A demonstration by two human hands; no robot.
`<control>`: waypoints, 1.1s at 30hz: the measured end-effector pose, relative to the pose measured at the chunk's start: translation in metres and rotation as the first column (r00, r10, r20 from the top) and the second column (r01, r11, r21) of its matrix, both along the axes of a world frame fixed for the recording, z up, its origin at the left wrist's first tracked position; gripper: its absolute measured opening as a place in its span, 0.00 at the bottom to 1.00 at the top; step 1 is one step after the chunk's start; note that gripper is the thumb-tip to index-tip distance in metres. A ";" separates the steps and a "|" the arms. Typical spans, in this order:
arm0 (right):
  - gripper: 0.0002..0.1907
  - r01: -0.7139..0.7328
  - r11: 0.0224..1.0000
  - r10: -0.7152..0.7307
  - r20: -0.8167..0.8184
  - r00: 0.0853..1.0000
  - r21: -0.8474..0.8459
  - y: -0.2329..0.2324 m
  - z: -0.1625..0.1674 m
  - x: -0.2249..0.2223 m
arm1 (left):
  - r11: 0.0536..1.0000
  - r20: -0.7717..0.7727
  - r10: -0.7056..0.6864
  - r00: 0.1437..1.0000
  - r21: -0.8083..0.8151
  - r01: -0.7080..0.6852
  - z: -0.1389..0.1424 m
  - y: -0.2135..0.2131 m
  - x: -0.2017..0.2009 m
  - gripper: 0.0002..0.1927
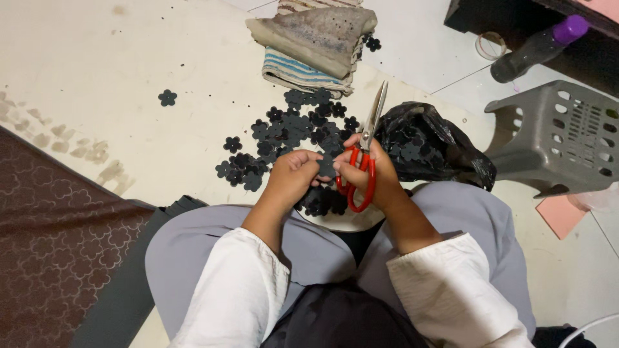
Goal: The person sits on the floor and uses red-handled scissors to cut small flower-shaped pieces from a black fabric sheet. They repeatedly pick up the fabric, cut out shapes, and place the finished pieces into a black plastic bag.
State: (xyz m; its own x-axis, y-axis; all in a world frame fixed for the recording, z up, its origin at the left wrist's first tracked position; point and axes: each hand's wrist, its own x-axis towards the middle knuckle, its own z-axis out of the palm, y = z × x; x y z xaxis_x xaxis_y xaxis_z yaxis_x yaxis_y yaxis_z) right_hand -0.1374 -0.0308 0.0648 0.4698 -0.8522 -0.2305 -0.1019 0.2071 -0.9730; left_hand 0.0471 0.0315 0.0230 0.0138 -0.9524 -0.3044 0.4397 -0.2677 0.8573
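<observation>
Two hands: scissors (364,161), black bag (432,145) adj.

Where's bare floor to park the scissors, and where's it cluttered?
Free: pale floor left of the flower cutouts, up to the patterned mat; only one stray cutout there. Crowded: ahead of both hands, between folded cloths, black bag and grey stool.

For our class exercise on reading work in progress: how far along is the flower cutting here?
Done: a pile of cut black flower shapes lies on the floor. In hand: the left hand holds one dark piece, the right hand holds red-handled scissors. Left: cannot tell; the black bag holds more pieces.
</observation>
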 end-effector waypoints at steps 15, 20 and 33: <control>0.22 0.037 0.997 -0.036 -0.024 0.999 0.071 -0.009 0.007 0.012 | 0.994 0.148 0.107 0.983 0.000 -0.108 -0.003 -0.018 -0.006 0.10; 0.21 0.034 0.999 -0.034 0.005 0.999 0.027 -0.014 0.002 0.003 | 0.995 0.095 0.093 0.991 -0.032 -0.090 -0.006 -0.020 -0.008 0.12; 0.23 -0.005 0.997 -0.001 -0.071 0.997 -0.083 0.002 -0.001 -0.004 | 0.985 0.061 0.146 0.987 -0.101 -0.139 -0.001 -0.013 -0.013 0.17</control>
